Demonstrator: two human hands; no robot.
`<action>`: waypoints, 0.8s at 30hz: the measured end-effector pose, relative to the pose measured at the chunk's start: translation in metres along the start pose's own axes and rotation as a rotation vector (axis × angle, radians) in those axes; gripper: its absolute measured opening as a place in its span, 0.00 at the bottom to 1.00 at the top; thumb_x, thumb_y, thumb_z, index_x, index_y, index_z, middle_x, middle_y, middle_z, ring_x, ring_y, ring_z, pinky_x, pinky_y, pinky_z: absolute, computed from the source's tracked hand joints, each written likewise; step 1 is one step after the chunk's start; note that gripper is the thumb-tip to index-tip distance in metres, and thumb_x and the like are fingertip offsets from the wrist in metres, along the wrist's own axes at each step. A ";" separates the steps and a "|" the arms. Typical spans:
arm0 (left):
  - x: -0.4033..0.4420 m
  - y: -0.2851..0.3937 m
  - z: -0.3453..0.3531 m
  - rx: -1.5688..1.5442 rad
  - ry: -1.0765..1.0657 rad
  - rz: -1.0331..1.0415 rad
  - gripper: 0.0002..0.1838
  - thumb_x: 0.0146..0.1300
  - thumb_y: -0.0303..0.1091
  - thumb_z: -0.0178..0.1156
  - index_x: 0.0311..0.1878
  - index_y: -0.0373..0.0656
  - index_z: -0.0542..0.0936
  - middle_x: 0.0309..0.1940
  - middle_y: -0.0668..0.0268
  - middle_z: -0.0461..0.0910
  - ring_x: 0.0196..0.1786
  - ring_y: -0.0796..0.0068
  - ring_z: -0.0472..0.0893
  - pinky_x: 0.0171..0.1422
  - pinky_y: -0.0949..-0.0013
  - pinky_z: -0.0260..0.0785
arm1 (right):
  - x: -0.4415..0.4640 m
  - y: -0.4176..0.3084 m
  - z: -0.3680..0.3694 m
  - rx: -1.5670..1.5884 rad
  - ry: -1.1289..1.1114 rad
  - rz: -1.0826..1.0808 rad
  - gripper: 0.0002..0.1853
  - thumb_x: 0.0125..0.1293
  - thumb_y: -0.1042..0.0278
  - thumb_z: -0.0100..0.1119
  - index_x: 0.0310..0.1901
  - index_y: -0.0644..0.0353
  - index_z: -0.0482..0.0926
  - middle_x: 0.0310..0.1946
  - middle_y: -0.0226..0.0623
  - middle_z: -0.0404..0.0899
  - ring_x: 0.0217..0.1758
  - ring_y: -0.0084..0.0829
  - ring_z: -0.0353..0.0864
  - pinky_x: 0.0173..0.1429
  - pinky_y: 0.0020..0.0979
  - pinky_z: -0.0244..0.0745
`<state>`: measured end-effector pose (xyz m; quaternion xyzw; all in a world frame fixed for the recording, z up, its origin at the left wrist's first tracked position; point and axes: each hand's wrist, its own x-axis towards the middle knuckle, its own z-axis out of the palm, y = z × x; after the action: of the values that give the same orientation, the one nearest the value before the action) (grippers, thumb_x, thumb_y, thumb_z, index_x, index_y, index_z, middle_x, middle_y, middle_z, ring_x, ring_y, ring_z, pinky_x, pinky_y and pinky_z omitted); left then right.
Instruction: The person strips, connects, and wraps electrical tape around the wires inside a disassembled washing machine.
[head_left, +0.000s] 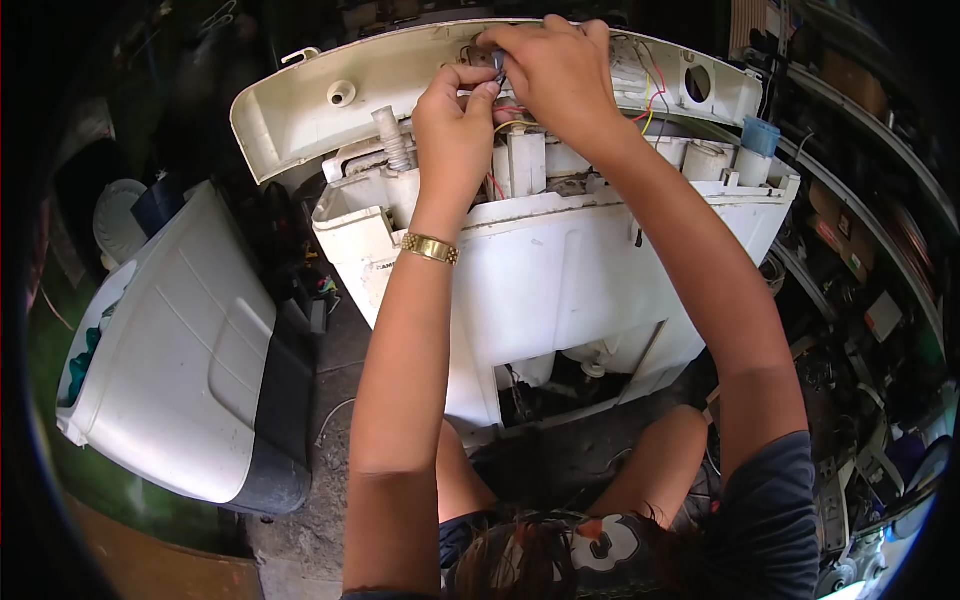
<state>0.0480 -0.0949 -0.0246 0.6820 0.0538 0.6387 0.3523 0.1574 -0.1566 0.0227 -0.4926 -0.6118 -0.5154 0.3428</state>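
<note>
Over the white casing [560, 275], my left fingers [470, 76] pinch a small grey strip [499, 68] near red wires [511, 109]; whether my right fingers [497, 38] grip it, I can't tell. Probably I'm working wiring; next needs steadiness. Behind runs the long panel [285, 115].

Pinching a small grey piece in the left hand [455, 108], with the right hand [562, 75] close beside it | in front of an off-white panel [290, 115], near coloured wires [660, 88] | above a white machine [560, 275], open low in front | between white tub [185, 345], left, and shelves [865, 125], right
</note>
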 end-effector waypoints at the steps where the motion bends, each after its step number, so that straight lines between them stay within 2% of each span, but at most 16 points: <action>1: -0.001 0.001 0.001 0.040 0.024 0.008 0.06 0.68 0.23 0.57 0.46 0.32 0.78 0.39 0.60 0.83 0.33 0.76 0.83 0.38 0.75 0.77 | -0.003 -0.003 -0.001 0.046 -0.005 0.066 0.12 0.60 0.74 0.58 0.45 0.54 0.84 0.41 0.32 0.84 0.40 0.30 0.78 0.50 0.38 0.64; 2: -0.002 0.002 0.002 0.080 0.047 0.018 0.05 0.67 0.23 0.58 0.44 0.32 0.79 0.37 0.61 0.84 0.32 0.77 0.83 0.37 0.76 0.77 | -0.004 -0.005 -0.001 0.092 -0.008 0.131 0.14 0.61 0.76 0.56 0.47 0.55 0.84 0.43 0.33 0.84 0.40 0.28 0.78 0.51 0.37 0.66; 5: -0.001 -0.002 0.003 0.298 0.059 0.076 0.05 0.64 0.23 0.60 0.41 0.33 0.80 0.34 0.62 0.85 0.32 0.79 0.83 0.38 0.75 0.77 | -0.004 0.009 0.023 1.098 0.024 0.343 0.17 0.62 0.81 0.50 0.51 0.62 0.82 0.43 0.33 0.84 0.41 0.24 0.79 0.55 0.32 0.71; 8: 0.001 -0.004 0.002 0.423 0.104 0.103 0.05 0.63 0.24 0.61 0.40 0.33 0.81 0.31 0.61 0.85 0.31 0.78 0.82 0.39 0.74 0.76 | -0.002 -0.010 -0.009 1.319 -0.069 0.449 0.16 0.60 0.82 0.50 0.50 0.68 0.80 0.41 0.34 0.83 0.43 0.22 0.79 0.57 0.26 0.73; 11: -0.001 0.005 0.004 0.425 0.261 0.136 0.05 0.57 0.22 0.63 0.37 0.35 0.81 0.27 0.57 0.84 0.25 0.68 0.82 0.34 0.67 0.75 | -0.008 -0.014 -0.024 1.327 -0.189 0.384 0.17 0.57 0.80 0.56 0.49 0.65 0.80 0.39 0.32 0.82 0.43 0.23 0.78 0.56 0.27 0.73; 14: -0.001 0.003 0.004 0.328 0.303 0.148 0.05 0.59 0.22 0.60 0.38 0.35 0.81 0.27 0.58 0.84 0.27 0.69 0.83 0.34 0.68 0.75 | -0.014 -0.007 -0.027 0.840 -0.045 -0.042 0.19 0.52 0.77 0.62 0.49 0.62 0.79 0.37 0.31 0.82 0.43 0.24 0.76 0.55 0.28 0.73; 15: -0.001 0.005 0.006 0.282 0.278 0.131 0.05 0.60 0.22 0.60 0.39 0.34 0.81 0.27 0.58 0.84 0.28 0.70 0.84 0.34 0.68 0.75 | -0.014 -0.002 -0.032 0.739 -0.106 -0.062 0.20 0.51 0.71 0.65 0.49 0.55 0.80 0.34 0.28 0.81 0.43 0.26 0.74 0.56 0.33 0.67; 18: -0.002 0.005 0.006 0.152 0.217 0.082 0.06 0.63 0.21 0.57 0.42 0.33 0.80 0.28 0.59 0.84 0.30 0.73 0.84 0.36 0.70 0.76 | -0.018 0.004 -0.043 0.370 -0.173 -0.061 0.19 0.52 0.65 0.66 0.49 0.50 0.81 0.32 0.27 0.80 0.41 0.26 0.73 0.57 0.35 0.59; 19: 0.001 -0.002 0.005 0.111 0.203 0.068 0.07 0.64 0.21 0.57 0.43 0.32 0.80 0.29 0.59 0.84 0.31 0.74 0.84 0.37 0.71 0.76 | -0.018 0.008 -0.042 0.377 -0.164 -0.069 0.17 0.55 0.61 0.64 0.49 0.47 0.81 0.28 0.25 0.78 0.41 0.26 0.71 0.56 0.36 0.53; 24: 0.002 -0.009 0.002 -0.123 0.138 -0.001 0.07 0.67 0.22 0.55 0.46 0.32 0.79 0.35 0.61 0.83 0.37 0.77 0.83 0.42 0.75 0.76 | -0.005 0.018 -0.038 0.017 -0.145 -0.273 0.18 0.58 0.61 0.60 0.52 0.46 0.81 0.27 0.27 0.78 0.41 0.28 0.69 0.57 0.39 0.53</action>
<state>0.0533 -0.0877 -0.0274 0.6134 0.0389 0.6859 0.3895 0.1727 -0.1946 0.0320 -0.4379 -0.7006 -0.5149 0.2287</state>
